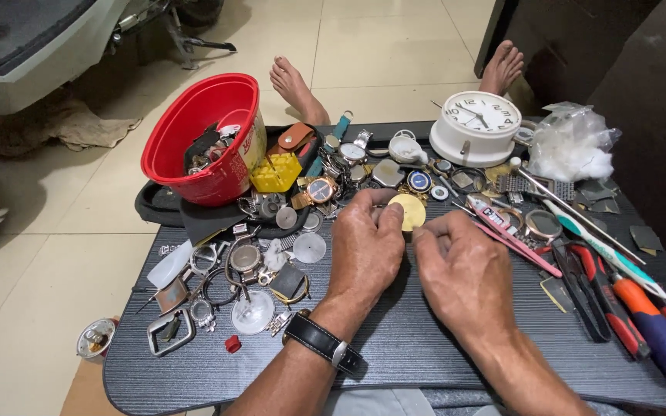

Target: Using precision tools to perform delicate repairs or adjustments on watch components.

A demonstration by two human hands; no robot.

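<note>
My left hand [365,250] holds a round gold watch part [410,210] between its fingertips, above the middle of a dark grey tray table [425,339]. A black-strapped wristwatch [324,341] is on that wrist. My right hand [464,270] sits just right of it, fingers curled toward the gold part; whether it pinches something small is hidden. Several watches and watch cases [325,189] lie scattered just beyond both hands.
A red plastic tub [194,127] with parts stands at the table's far left, a yellow block [276,172] beside it. A white alarm clock [475,125] and crumpled plastic [573,146] sit far right. Pliers, screwdrivers [657,327] and a toothbrush [603,248] lie on the right. Bare feet rest on the tiled floor.
</note>
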